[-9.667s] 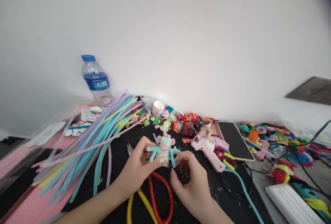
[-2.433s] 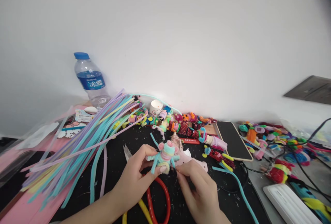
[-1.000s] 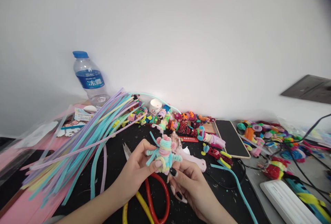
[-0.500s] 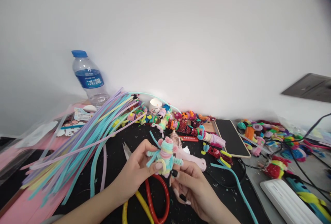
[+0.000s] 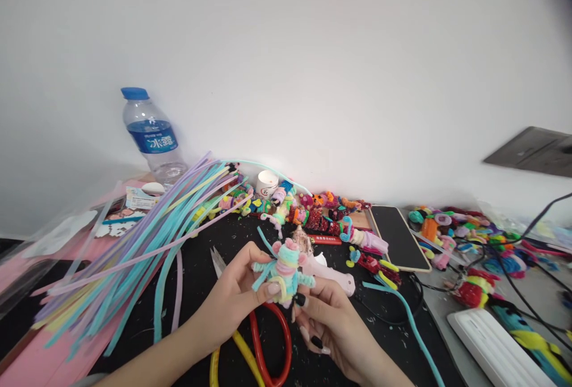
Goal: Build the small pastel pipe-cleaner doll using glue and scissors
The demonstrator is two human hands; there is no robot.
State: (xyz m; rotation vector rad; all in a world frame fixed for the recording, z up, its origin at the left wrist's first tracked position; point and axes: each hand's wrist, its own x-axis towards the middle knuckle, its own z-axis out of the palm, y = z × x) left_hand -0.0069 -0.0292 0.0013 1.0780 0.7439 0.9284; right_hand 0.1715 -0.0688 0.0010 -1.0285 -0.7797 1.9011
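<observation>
A small pastel pipe-cleaner figure (image 5: 286,268), striped pink, blue and yellow with blue arms, is held above the black mat (image 5: 214,327). My left hand (image 5: 236,300) pinches its body from the left, thumb on its belly. From below and to the right, my right hand (image 5: 328,324) closes thumb and fingers on the figure's lower part. Scissors (image 5: 263,345) with red and yellow handles lie under both hands, blades pointing away.
A fan of long pastel pipe cleaners (image 5: 147,244) lies left. A water bottle (image 5: 152,137) stands at the wall. A pink glue gun (image 5: 330,274) lies behind the figure. Several small figures (image 5: 308,211), a phone (image 5: 397,235), cables and coloured scraps (image 5: 469,235) fill the right.
Over ten seconds the glue gun came to lie behind the figure. In the last second my right hand stayed closed on the figure's lower part; both hands shifted only slightly.
</observation>
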